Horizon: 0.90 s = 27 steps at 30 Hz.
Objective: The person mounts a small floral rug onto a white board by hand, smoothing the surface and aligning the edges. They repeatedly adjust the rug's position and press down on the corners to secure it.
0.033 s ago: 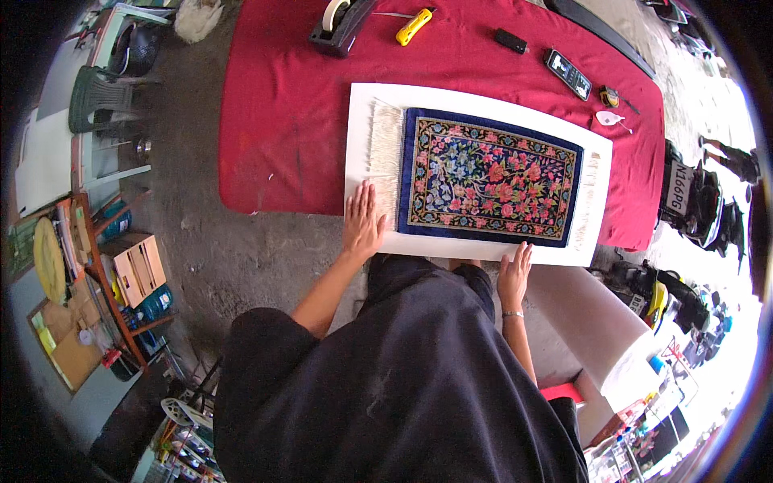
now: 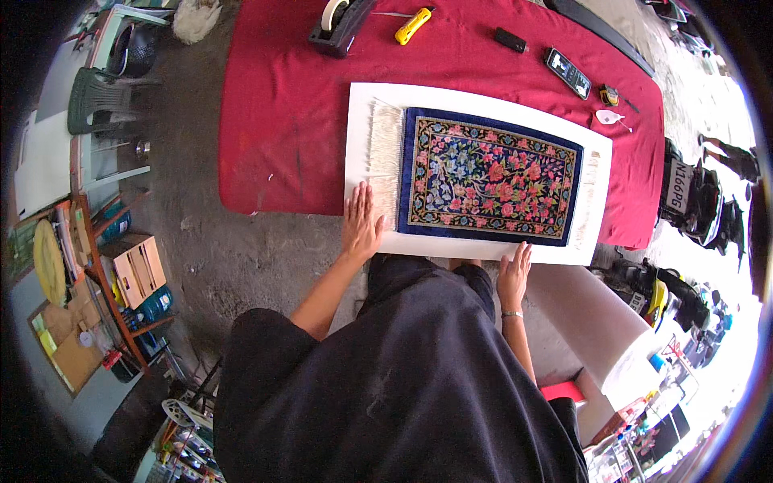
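A small fringed rug (image 2: 491, 173) with a floral pattern and a dark blue border lies flat on a white board (image 2: 475, 95). Pale tassels (image 2: 385, 141) spread from its left end, and shorter ones show at the right end. My left hand (image 2: 364, 225) rests flat on the board's near left corner, fingers stretched out beside the tassels. At the near edge, my right hand (image 2: 513, 280) touches the board with straight fingers, their tips close to the rug's blue border. Its thumb reaches toward the board's edge. Neither hand is wrapped round anything.
The board overhangs the near edge of a red-covered table (image 2: 282, 145). Farther back lie a tape dispenser (image 2: 340, 28), a yellow utility knife (image 2: 414, 26), a small black object (image 2: 510, 39), a phone (image 2: 568, 73) and a tape measure (image 2: 609, 96). A large pale roll (image 2: 592, 322) stands at the right.
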Tool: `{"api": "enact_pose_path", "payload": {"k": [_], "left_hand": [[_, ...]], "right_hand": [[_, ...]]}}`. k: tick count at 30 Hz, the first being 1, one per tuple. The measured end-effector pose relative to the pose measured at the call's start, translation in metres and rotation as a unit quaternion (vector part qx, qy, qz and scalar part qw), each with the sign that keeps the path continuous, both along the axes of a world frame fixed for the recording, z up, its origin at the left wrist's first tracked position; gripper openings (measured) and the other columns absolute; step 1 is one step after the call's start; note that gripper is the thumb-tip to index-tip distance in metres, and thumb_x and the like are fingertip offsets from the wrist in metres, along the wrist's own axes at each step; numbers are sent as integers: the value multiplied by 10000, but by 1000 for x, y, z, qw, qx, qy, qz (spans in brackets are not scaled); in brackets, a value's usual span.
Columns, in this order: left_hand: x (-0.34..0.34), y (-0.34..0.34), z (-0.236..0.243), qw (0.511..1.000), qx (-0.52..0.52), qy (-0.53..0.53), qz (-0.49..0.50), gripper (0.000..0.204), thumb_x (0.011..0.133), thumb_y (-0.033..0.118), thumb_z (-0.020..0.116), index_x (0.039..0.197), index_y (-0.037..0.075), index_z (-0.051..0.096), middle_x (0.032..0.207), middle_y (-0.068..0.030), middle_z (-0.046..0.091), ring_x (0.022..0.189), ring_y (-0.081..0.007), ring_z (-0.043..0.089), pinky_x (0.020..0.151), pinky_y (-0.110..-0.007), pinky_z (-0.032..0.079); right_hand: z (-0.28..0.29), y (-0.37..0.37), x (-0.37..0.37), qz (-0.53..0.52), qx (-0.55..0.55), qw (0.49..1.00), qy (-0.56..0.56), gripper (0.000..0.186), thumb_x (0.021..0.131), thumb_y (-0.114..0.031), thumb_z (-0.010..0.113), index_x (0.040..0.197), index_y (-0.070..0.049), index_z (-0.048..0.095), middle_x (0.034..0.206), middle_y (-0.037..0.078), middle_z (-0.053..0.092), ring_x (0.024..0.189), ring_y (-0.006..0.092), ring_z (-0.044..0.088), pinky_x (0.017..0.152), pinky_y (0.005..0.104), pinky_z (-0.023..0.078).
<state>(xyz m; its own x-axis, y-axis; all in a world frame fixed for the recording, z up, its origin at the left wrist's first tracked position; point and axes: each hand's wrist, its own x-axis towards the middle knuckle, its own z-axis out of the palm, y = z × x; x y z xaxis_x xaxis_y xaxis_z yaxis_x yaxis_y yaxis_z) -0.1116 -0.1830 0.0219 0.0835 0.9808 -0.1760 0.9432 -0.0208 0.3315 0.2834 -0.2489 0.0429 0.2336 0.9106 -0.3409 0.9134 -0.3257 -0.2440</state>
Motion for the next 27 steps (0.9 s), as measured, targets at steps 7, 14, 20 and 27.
{"api": "enact_pose_path", "payload": {"k": [7,14,20,27], "left_hand": [[-9,33,-6,994,74,-74,21,687,1019,325,465,1609,128,174,1654,-213,124,1523,-375,170,1214,-565,165],[-20,41,-24,998,39,-44,-30,595,1044,479,371,1595,284,260,1654,-174,177,1513,-390,197,1196,-596,192],[-22,54,-12,993,70,-77,55,618,1038,430,415,1585,168,300,1639,-247,157,1507,-452,160,1180,-627,184],[-3,72,-20,995,66,-77,9,504,1010,414,494,1508,361,446,1621,-215,258,1473,-467,264,1152,-650,241]], "right_hand": [[14,4,-29,20,31,999,24,640,1042,-286,485,1572,-39,226,1621,256,210,1501,390,229,1208,494,222],[15,60,-87,109,91,985,100,588,1019,-207,537,1537,-28,323,1606,236,275,1487,394,273,1195,515,250],[-11,139,-127,175,169,962,125,577,1010,-177,548,1531,-34,343,1584,247,317,1476,401,298,1193,524,249],[-39,172,-139,183,203,959,76,573,1006,-219,544,1521,-40,371,1579,211,352,1474,373,316,1196,511,239]]}}
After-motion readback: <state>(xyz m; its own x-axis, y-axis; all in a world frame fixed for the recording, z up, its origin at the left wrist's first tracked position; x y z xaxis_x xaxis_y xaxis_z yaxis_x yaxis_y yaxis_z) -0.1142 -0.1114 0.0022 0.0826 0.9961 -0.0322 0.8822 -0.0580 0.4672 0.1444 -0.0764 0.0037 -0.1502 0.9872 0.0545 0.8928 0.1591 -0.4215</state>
